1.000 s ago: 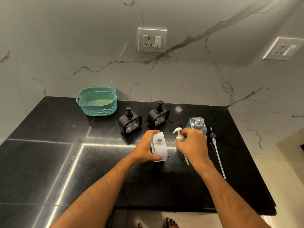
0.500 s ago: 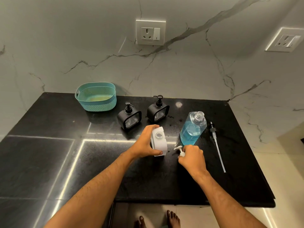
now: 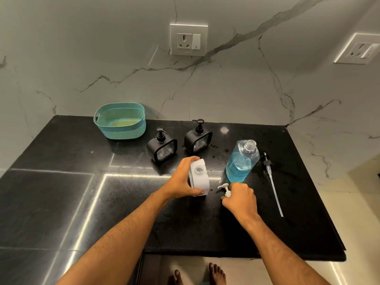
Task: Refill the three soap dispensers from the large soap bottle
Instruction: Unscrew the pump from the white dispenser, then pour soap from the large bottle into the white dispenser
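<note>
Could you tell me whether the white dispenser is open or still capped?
Open: the white dispenser shows a bare round neck, and its white pump is off, beside it.

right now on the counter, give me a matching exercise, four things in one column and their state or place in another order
Things:
1. white dispenser
2. large soap bottle
3. white pump
4. teal basket

States:
A. at the back left by the wall
B. open neck, blue soap inside
C. held in the left hand, pump off
D. in the right hand

Pairs: 1-C, 2-B, 3-D, 4-A
</note>
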Tool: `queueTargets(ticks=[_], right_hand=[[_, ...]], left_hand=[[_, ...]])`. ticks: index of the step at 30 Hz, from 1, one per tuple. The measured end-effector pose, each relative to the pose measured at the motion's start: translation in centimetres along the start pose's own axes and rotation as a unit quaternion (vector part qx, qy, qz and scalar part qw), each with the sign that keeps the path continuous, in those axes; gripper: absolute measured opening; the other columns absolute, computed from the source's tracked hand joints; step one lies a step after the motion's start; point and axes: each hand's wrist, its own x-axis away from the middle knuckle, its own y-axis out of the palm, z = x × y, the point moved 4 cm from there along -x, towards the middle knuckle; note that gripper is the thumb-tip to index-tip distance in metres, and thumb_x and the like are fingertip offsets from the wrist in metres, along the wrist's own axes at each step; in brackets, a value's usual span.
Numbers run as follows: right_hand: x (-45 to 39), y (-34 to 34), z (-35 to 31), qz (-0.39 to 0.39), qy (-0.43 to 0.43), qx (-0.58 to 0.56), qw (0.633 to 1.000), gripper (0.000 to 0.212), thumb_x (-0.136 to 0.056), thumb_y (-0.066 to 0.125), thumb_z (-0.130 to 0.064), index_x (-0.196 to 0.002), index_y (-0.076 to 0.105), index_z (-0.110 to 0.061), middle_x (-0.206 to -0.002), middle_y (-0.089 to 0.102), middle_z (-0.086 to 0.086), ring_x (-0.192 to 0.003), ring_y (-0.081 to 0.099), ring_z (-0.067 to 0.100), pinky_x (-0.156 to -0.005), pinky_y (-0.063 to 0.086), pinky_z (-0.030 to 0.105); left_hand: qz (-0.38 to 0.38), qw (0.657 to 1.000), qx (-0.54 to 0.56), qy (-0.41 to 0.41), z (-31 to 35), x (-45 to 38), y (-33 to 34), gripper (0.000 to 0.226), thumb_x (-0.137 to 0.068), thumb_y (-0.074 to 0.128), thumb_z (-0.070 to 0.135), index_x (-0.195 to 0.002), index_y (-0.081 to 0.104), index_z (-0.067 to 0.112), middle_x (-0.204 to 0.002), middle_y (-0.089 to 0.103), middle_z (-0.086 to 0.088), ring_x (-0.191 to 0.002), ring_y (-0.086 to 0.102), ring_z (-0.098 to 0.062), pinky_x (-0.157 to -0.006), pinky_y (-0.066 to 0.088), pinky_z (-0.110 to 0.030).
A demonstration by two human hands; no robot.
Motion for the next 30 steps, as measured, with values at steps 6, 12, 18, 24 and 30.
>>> queueTargets(ticks=[6, 12, 18, 24, 30], right_hand=[[-0.2, -0.5, 0.2, 0.095, -0.014, 0.030, 0.995, 0.038, -0.081, 0.076, -0.055, -0.081, 0.067, -0.017, -0.078, 0.066, -0.002, -0.076, 0.067, 0.024, -0.060, 0.042, 0.031], [0.2, -2.7, 1.0, 0.289, -0.063, -0.134, 0.946, 0.038, -0.080, 0.083, -0.034, -0.078, 0.048, -0.019, -0.075, 0.049, -0.006, -0.066, 0.047, 0.014, -0.060, 0.036, 0.025], [-0.7, -4.3, 1.8, 0.356, -0.047, -0.209, 0.910, 0.051, -0.076, 0.088, -0.028, -0.100, 0.047, -0.010, -0.101, 0.046, 0.003, -0.094, 0.047, 0.017, -0.077, 0.048, 0.034], [-2.5, -4.1, 1.9, 0.322, -0.030, -0.266, 0.908, 0.085, -0.070, 0.093, -0.032, -0.132, 0.041, -0.008, -0.129, 0.045, 0.009, -0.118, 0.050, 0.022, -0.095, 0.053, 0.038], [-3.9, -3.8, 1.1, 0.240, -0.043, -0.332, 0.911, 0.101, -0.071, 0.093, -0.034, -0.151, 0.035, -0.014, -0.143, 0.051, 0.007, -0.131, 0.051, 0.020, -0.103, 0.047, 0.029]], left_hand=[[-0.004, 1.000, 0.007, -0.009, -0.3, 0.0, 0.3, 0.111, -0.064, 0.095, 0.030, -0.152, 0.028, 0.027, -0.147, 0.033, 0.009, -0.136, 0.040, -0.011, -0.114, 0.040, -0.027], [0.003, 1.000, 0.012, -0.017, -0.6, 0.1, 0.5, 0.117, -0.060, 0.095, 0.039, -0.154, 0.025, 0.028, -0.150, 0.034, 0.010, -0.138, 0.039, -0.010, -0.116, 0.037, -0.028], [0.015, 0.999, 0.015, -0.024, -0.8, 0.0, 0.6, 0.115, -0.061, 0.095, 0.036, -0.153, 0.027, 0.027, -0.149, 0.038, 0.009, -0.136, 0.041, -0.008, -0.107, 0.033, -0.012], [0.027, 0.999, 0.008, -0.026, -0.7, -0.1, 0.4, 0.114, -0.060, 0.096, 0.038, -0.152, 0.029, 0.028, -0.147, 0.039, 0.010, -0.134, 0.042, -0.007, -0.102, 0.033, -0.008], [0.061, 0.998, 0.009, -0.021, 0.2, -0.3, -0.2, 0.111, -0.057, 0.094, 0.042, -0.149, 0.033, 0.031, -0.142, 0.044, 0.013, -0.131, 0.045, 0.000, -0.102, 0.040, -0.014]])
